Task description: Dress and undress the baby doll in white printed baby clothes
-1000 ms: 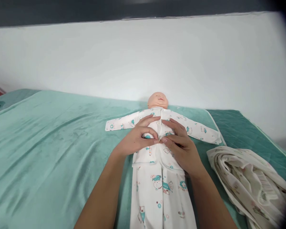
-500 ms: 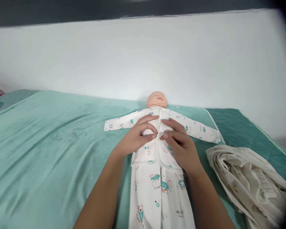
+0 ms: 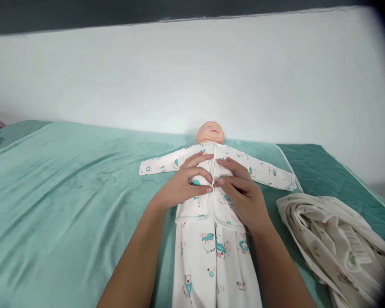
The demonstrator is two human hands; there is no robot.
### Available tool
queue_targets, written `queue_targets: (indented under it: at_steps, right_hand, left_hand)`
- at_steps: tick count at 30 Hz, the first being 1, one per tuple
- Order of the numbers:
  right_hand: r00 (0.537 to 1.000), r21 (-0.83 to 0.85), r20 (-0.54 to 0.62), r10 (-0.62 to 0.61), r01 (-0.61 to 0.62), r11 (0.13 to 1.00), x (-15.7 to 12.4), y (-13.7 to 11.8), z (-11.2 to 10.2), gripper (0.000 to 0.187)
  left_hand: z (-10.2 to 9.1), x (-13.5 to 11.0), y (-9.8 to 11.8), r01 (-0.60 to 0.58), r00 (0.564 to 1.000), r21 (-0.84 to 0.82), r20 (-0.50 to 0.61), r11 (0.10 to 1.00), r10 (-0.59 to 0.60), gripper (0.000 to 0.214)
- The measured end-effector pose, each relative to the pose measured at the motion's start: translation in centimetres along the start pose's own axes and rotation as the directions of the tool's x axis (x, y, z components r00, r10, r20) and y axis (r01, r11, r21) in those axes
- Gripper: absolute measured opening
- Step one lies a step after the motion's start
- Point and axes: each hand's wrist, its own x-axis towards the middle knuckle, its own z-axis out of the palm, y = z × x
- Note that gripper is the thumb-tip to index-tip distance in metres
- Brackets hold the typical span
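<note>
A baby doll (image 3: 210, 131) lies on its back, dressed in a white printed jacket (image 3: 197, 209) and matching trousers (image 3: 195, 256). Its long sleeves stretch out to both sides. My left hand (image 3: 189, 179) pinches the front edge of the jacket between thumb and forefinger, midway down the chest. From the other side, my right hand (image 3: 240, 192) grips the opposite edge with thumb and forefinger. The fingertips of both hands nearly meet at the jacket's front opening. A button there is mostly covered by the fingers; a paler one shows higher up.
A light green blanket (image 3: 67, 205) covers the surface, with a darker green quilted cloth (image 3: 311, 167) at the right. Beside my right forearm lies a crumpled white printed cloth (image 3: 336, 239). A white wall (image 3: 131, 81) rises behind the doll's head.
My left thumb and forefinger have closed in on the jacket's front edge, covering the button that showed before. My right hand has barely moved.
</note>
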Motion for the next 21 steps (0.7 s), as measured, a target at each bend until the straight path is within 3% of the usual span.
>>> queue_targets:
  at_steps: [9,21]
  right_hand:
    - [0.997,-0.180,0.079,0.008,0.007,0.984,-0.29,-0.77,0.04,0.014]
    - [0.991,-0.053,0.091,0.100,-0.095,0.994,-0.12,-0.74,-0.47,0.012]
  left_hand:
    - [0.86,0.27,-0.72,-0.094,0.990,0.085,-0.095,0.992,0.102,0.009]
    - [0.76,0.16,-0.19,-0.042,0.993,0.032,-0.111,0.999,0.045,0.009]
